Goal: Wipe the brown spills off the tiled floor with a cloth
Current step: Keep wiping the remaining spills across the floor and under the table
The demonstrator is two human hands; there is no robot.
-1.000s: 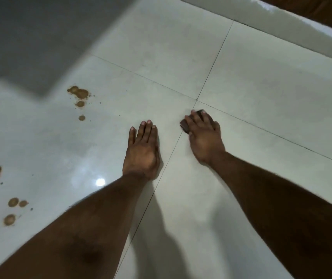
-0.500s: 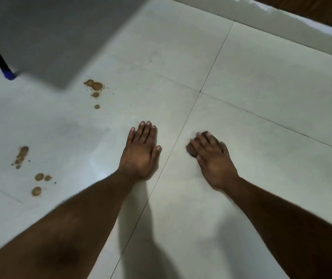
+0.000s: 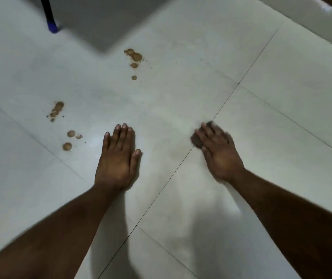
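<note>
I'm pressing the cloth (image 3: 198,140) flat under my right hand (image 3: 219,153), fingers straight; my left hand (image 3: 118,158) is bracing, open. Spills (image 3: 68,135) are lying left of my left fingers; I'd sweep across, pressing evenly.

Glossy, smooth pale floor tiles (image 3: 181,97) carry wet-looking brown spills (image 3: 133,56).

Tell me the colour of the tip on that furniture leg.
Blue tip on a black leg, clearest in the head view.
</note>
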